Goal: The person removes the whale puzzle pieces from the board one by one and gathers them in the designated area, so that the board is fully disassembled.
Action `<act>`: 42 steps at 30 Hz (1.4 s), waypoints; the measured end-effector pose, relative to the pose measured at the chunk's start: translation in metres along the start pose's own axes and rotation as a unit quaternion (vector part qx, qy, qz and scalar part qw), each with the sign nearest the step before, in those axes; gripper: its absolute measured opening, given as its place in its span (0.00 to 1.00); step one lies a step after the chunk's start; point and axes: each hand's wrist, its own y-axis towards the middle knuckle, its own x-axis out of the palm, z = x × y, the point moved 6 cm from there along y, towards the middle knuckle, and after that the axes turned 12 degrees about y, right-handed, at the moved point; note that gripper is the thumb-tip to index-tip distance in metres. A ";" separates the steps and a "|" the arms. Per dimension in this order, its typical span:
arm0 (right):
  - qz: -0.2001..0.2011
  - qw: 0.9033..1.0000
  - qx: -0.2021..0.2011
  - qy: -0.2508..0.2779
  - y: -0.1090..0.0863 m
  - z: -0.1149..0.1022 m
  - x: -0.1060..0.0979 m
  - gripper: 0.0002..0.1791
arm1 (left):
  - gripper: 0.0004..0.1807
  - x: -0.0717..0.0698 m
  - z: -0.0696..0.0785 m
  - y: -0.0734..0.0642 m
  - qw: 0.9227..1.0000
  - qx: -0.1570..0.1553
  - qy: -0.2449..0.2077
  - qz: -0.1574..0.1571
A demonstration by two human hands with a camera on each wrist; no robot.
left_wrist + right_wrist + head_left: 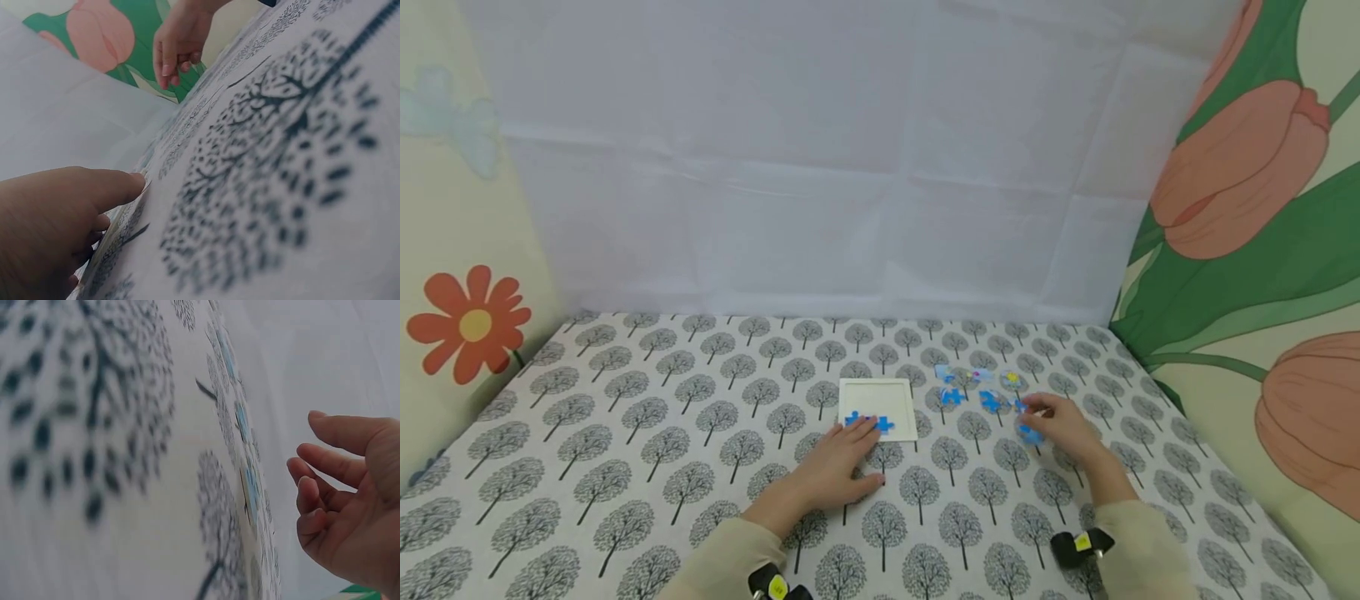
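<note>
A white square puzzle tray (pixel 880 399) lies mid-table, with blue jigsaw pieces (pixel 884 423) along its near side. Across its near left edge lies my left hand (pixel 837 468), fingers extended onto the tray and partly covering those pieces; the thumb is spread away. My right hand (pixel 1064 427) hovers at the loose pieces on the right, just above a blue piece (pixel 1032 436). In the right wrist view, the thumb and fingers of the right hand (pixel 347 500) are loosely bent and apart, with nothing between them. Low beside it, a puzzle piece (pixel 251 490) lies flat on the cloth.
Several more loose pieces lie right of the tray, among them a blue one (pixel 952 397) and one with a yellow patch (pixel 1011 377). A tree-print cloth (pixel 700 433) covers the table. White fabric (pixel 812 167) hangs behind, and flower-painted walls flank both sides.
</note>
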 end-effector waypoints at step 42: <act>-0.132 0.988 -0.077 -0.009 0.033 -0.073 0.164 0.20 | 0.36 0.001 -0.016 -0.016 0.999 -0.010 0.028 0.018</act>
